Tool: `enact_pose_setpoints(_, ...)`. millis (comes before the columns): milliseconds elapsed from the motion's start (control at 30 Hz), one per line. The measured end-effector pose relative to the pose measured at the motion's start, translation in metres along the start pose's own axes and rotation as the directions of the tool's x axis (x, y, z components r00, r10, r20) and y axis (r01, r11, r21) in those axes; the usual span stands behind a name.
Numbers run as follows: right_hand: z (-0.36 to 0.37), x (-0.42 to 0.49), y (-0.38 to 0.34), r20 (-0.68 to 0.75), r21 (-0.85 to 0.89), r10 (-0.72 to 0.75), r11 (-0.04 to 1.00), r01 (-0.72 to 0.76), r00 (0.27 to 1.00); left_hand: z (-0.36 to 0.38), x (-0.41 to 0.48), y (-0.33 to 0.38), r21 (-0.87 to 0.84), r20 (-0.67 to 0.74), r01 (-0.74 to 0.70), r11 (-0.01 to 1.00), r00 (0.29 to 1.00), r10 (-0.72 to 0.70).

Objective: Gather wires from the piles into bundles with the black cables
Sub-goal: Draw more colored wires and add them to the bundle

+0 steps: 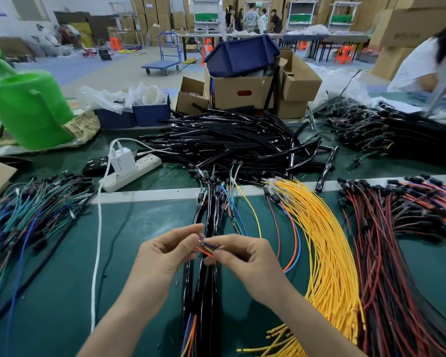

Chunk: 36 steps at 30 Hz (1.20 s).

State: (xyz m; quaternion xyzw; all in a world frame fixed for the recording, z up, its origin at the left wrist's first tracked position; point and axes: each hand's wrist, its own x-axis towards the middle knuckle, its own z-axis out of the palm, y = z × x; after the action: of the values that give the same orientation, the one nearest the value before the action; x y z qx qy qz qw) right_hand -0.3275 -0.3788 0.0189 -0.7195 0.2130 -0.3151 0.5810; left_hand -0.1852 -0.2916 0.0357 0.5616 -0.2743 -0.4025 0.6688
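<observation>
Watering can [29,106], green plastic, far left at the back edge of the counter [62,292].

Wire pile, mixed green, blue and dark strands [31,210], fanned over the counter's left side.

Power strip [131,173], white, with a white charger [122,161] plugged in; a white cord [98,253] runs from it towards the near edge.

Left hand [162,256], low centre, fingertips pinching a few thin coloured wires [207,247] (orange, blue, yellow).

Cable bundle [209,292], black cables with coloured wires, lying lengthwise on the counter directly beneath and between both hands; its connector ends splay out beyond the fingertips.

Right hand [242,256], just beside the left, thumb and fingers pinching the same coloured wires from the other side.

Black cable heap [237,140], large, well behind the hands; cardboard boxes [242,91] and a tipped blue bin [242,55] stand behind it.

Yellow wire pile [327,253], sweeping in a curve just right of the right hand.

Red and black wire pile [397,240], further right, reaching the frame edge.

Person in a white top [417,63], far right, partly in view.
</observation>
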Motion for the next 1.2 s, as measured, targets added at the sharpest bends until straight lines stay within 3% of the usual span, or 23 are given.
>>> enact_pose_setpoints(100,-0.003,0.0,-0.004,0.029,0.05,-0.006,0.999,0.005,1.0,-0.008,0.003,0.006,0.01,0.086,0.076,0.997,0.993,-0.076)
enact_pose_setpoints(300,-0.002,0.001,-0.002,-0.004,-0.014,0.03,0.999,-0.03,1.0,-0.008,0.001,0.013,0.178,0.11,0.029,0.984,0.993,-0.049)
enact_pose_setpoints(433,-0.004,0.0,-0.003,-0.012,-0.065,0.026,0.997,-0.027,1.0,0.002,-0.002,0.01,0.383,0.069,-0.126,0.915,0.992,0.107)
enact_pose_setpoints(567,-0.001,-0.002,-0.001,-0.073,-0.229,-0.039,0.973,0.022,0.997,0.013,0.0,0.007,0.451,0.023,-0.207,0.868,0.975,0.221)
enact_pose_setpoints(667,-0.001,-0.003,0.004,-0.112,-0.558,-0.246,0.817,0.144,0.963,0.022,0.007,0.007,0.453,0.009,-0.157,0.877,0.985,0.172)
enact_pose_setpoints(733,-0.005,-0.002,0.004,-0.134,-0.687,-0.376,0.702,0.187,0.917,0.029,0.016,0.01,0.46,0.026,-0.107,0.882,0.994,0.107)
enact_pose_setpoints(800,-0.012,0.002,0.006,-0.205,-0.691,-0.415,0.703,0.169,0.887,0.034,0.028,0.015,0.472,0.094,-0.067,0.879,0.995,0.026)
enact_pose_setpoints(900,-0.024,0.008,0.012,-0.358,-0.579,-0.342,0.811,0.081,0.869,0.044,0.063,0.025,0.544,0.255,-0.049,0.838,0.961,-0.109)
enact_pose_setpoints(967,-0.028,0.011,0.016,-0.405,-0.571,-0.304,0.82,0.021,0.862,0.058,0.099,0.025,0.658,0.305,-0.129,0.742,0.947,-0.106)
enact_pose_setpoints(1100,-0.023,0.012,0.024,-0.357,-0.676,-0.319,0.737,-0.006,0.878,0.106,0.168,0.002,0.831,0.431,-0.447,0.33,0.894,0.126)
enact_pose_setpoints(1200,-0.021,0.013,0.028,-0.299,-0.746,-0.347,0.666,0.009,0.889,0.136,0.208,-0.025,0.854,0.501,-0.505,0.126,0.863,0.058)
